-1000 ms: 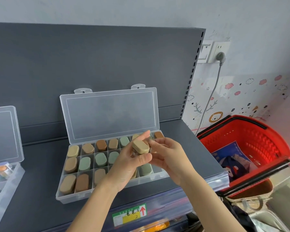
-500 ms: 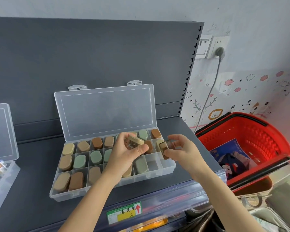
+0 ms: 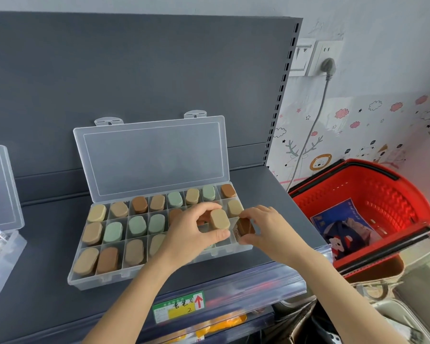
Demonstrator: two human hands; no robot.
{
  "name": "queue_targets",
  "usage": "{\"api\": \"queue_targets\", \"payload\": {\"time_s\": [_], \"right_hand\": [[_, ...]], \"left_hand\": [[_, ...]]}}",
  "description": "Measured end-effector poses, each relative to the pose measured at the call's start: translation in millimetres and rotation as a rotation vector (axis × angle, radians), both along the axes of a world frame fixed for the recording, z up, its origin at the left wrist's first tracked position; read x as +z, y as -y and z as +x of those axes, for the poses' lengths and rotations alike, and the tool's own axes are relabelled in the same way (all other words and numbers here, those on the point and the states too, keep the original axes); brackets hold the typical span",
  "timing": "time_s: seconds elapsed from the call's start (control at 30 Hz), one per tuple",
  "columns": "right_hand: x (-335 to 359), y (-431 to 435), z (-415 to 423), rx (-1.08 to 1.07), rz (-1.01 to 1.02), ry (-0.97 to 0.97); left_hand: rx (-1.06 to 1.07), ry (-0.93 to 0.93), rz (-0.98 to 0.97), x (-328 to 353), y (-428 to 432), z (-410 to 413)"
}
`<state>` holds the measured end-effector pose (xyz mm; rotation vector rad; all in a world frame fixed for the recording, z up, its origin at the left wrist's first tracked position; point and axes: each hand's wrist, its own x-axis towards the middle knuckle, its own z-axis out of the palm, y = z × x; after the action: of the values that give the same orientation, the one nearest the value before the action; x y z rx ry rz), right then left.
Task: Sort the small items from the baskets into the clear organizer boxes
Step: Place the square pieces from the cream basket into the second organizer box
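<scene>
A clear organizer box point(image 3: 92, 279) with its lid point(image 3: 150, 155) raised sits on the dark grey shelf. Its compartments hold several oval items in beige, brown and green. My left hand point(image 3: 191, 234) pinches a beige oval item point(image 3: 219, 218) over the box's right part. My right hand point(image 3: 271, 229) pinches a brown oval item point(image 3: 243, 228) tilted above the lower right compartments. The two hands are close together, and they hide some compartments beneath them.
A second clear organizer box point(image 3: 3, 247) stands open at the left edge. A red shopping basket point(image 3: 392, 207) with a blue printed packet point(image 3: 340, 224) hangs right of the shelf. A plug and cable point(image 3: 328, 68) run down the wall. A price label point(image 3: 178, 307) marks the shelf front.
My right hand has come left and down with the brown item, closer to my left hand. The left hand with the beige item sits lower over the box.
</scene>
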<state>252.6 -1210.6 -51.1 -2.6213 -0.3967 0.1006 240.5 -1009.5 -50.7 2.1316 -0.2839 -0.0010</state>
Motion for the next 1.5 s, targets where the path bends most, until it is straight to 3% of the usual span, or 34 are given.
{"api": "queue_targets", "payload": {"time_s": [0.2, 0.37, 0.57, 0.83, 1.2, 1.5], "right_hand": [[-8, 3, -1, 0.058, 0.031, 0.004], [-16, 6, -3, 0.035, 0.178, 0.018], [-24, -1, -3, 0.033, 0.264, -0.028], [-27, -10, -1, 0.067, 0.202, -0.108], [-30, -18, 7, 0.065, 0.187, -0.114], [-32, -17, 7, 0.117, 0.287, -0.060]], "left_hand": [[-0.053, 0.052, 0.249, -5, 2, -1], [-0.094, 0.072, 0.553, -9, 3, 1], [-0.097, 0.079, 0.551, -11, -18, -9], [0.113, 0.028, 0.867, -24, -106, -30], [0.149, 0.063, 0.935, -30, -113, -25], [0.185, 0.067, 0.999, -28, -113, -30]]}}
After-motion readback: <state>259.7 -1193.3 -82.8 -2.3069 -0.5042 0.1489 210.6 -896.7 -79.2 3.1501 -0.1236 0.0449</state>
